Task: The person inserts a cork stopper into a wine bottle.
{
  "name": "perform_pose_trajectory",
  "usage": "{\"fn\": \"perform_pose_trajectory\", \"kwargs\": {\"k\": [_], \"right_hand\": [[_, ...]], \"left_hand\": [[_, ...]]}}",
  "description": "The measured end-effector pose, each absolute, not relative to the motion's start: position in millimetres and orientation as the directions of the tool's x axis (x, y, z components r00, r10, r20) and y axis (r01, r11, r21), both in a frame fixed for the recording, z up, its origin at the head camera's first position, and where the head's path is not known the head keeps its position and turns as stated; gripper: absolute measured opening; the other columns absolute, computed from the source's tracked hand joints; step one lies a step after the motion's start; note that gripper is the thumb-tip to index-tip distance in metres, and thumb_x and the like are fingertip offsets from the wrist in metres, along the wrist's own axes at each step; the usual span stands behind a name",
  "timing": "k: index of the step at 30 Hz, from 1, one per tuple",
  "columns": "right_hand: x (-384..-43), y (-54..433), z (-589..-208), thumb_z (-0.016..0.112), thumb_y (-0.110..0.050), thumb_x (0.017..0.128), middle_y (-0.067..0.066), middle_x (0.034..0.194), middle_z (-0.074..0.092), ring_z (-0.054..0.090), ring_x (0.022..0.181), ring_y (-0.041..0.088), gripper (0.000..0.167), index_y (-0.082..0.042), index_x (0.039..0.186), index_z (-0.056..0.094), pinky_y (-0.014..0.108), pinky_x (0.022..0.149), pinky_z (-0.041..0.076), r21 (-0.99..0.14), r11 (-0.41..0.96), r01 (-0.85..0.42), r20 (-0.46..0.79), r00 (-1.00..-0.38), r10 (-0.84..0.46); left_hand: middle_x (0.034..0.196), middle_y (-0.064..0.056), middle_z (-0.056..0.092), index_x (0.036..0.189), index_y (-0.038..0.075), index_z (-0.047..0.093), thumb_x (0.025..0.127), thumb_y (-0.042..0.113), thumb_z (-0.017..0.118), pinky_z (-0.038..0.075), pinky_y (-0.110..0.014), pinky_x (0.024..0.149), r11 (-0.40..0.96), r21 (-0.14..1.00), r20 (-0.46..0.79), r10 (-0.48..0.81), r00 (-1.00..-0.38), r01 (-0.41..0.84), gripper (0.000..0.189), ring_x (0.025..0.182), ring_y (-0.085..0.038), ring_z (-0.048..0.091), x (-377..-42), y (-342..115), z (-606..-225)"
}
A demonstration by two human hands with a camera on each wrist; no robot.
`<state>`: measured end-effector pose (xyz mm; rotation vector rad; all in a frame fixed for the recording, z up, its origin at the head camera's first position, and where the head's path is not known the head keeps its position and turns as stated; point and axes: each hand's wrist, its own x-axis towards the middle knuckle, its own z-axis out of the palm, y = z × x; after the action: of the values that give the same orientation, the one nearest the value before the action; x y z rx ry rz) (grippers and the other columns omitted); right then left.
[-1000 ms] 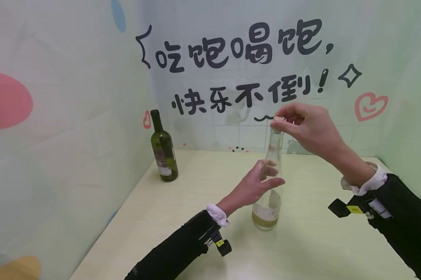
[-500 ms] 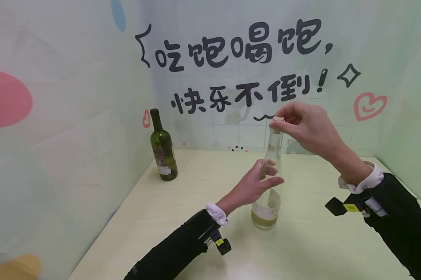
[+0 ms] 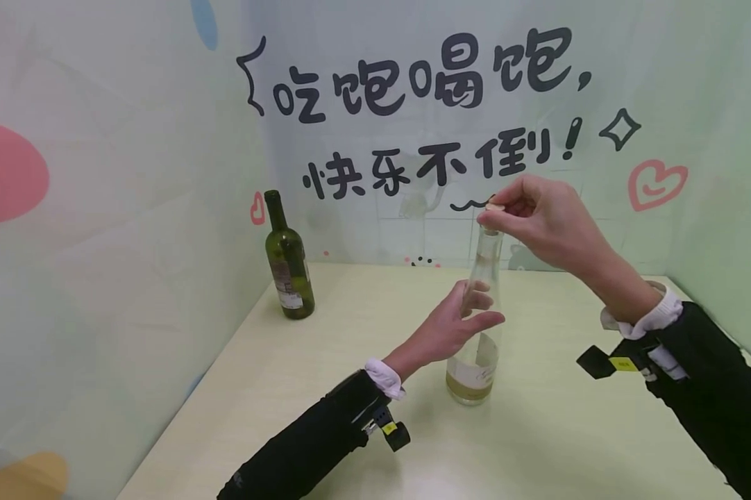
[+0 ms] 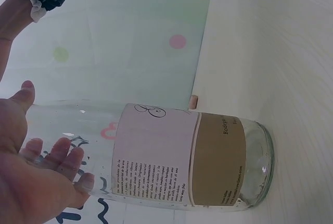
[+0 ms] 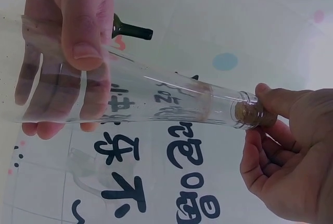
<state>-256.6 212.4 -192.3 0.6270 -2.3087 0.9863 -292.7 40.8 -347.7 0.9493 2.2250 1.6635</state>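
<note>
A clear glass bottle with a white and gold-brown label stands upright on the table. My left hand holds it around the body, fingers behind the glass and thumb across the near side. At the bottle's mouth my right hand pinches a cork between thumb and fingers. The right wrist view shows the lower part of the cork within the neck. Its top shows between my fingertips in the head view.
Back left on the table stands a dark green wine bottle. A second small cork is near the table's edge in the left wrist view. Printed curtains enclose the back and sides.
The whole head view has shifted slightly, so everything sits a little higher and further left. Both hands keep their hold on the bottle and the cork.
</note>
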Motion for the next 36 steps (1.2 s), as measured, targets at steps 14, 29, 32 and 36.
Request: {"fn": "perform_pose_trajectory", "kwargs": {"k": [14,29,32,36], "right_hand": [[-255,212,-181,0.081,-0.014,0.092,0.011,0.089,0.071,0.063,0.073,0.022,0.019,0.0,0.101,0.072,0.019,0.063,0.048,-0.494,0.692,-0.526,0.578,-0.794,-0.191],[-252,210,-185,0.081,-0.015,0.092,0.012,0.088,0.07,0.062,0.074,0.024,0.023,0.001,0.103,0.07,0.019,0.062,0.047,-0.519,0.694,-0.5,0.572,-0.806,-0.153],[-253,211,-189,0.083,-0.015,0.09,0.012,0.089,0.071,0.063,0.073,0.022,0.024,0.002,0.103,0.07,0.016,0.062,0.048,-0.519,0.685,-0.511,0.594,-0.792,-0.142],[-254,212,-191,0.084,-0.016,0.089,0.011,0.088,0.072,0.063,0.072,0.019,0.025,0.001,0.103,0.072,0.016,0.062,0.047,-0.518,0.681,-0.518,0.618,-0.777,-0.121]], "left_hand": [[0.136,0.005,0.059,0.147,0.019,0.04,0.1,0.039,0.07,0.043,-0.047,0.112,0.156,0.92,0.202,0.595,-0.778,0.359,0.059,0.136,-0.024,0.053,-294,43,-344],[0.135,0.005,0.06,0.147,0.02,0.04,0.1,0.039,0.07,0.046,-0.046,0.108,0.148,0.925,0.199,0.597,-0.777,0.351,0.059,0.136,-0.026,0.053,-294,44,-345],[0.135,0.004,0.06,0.147,0.02,0.041,0.099,0.039,0.071,0.047,-0.043,0.108,0.146,0.928,0.195,0.595,-0.78,0.343,0.059,0.134,-0.022,0.054,-294,45,-345],[0.136,0.002,0.061,0.147,0.019,0.042,0.099,0.04,0.071,0.045,-0.045,0.11,0.152,0.922,0.204,0.59,-0.781,0.355,0.06,0.133,-0.02,0.055,-296,46,-343]]}}
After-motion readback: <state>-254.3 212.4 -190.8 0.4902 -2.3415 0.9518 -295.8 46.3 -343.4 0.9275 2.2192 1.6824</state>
